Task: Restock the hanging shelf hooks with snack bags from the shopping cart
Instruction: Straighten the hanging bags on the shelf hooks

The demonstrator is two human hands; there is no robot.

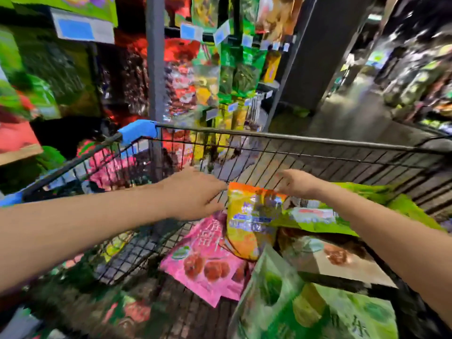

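An orange and yellow snack bag (247, 216) stands upright in the black wire shopping cart (293, 143). My right hand (297, 183) pinches its top right corner. My left hand (195, 192) reaches toward the bag's top left edge with its fingers extended; the blur hides whether they touch it. A pink snack bag (208, 263) lies flat below the orange one. Green snack bags (276, 292) fill the near right of the cart. Behind the cart, hanging hooks (215, 77) carry red, yellow and green bags.
The cart has blue corner guards (137, 130). A grey shelf upright (154, 69) rises behind its far left corner. A dark pillar (315, 57) stands at the shelf's end, with an aisle floor (354, 111) to its right. The whole view is motion-blurred.
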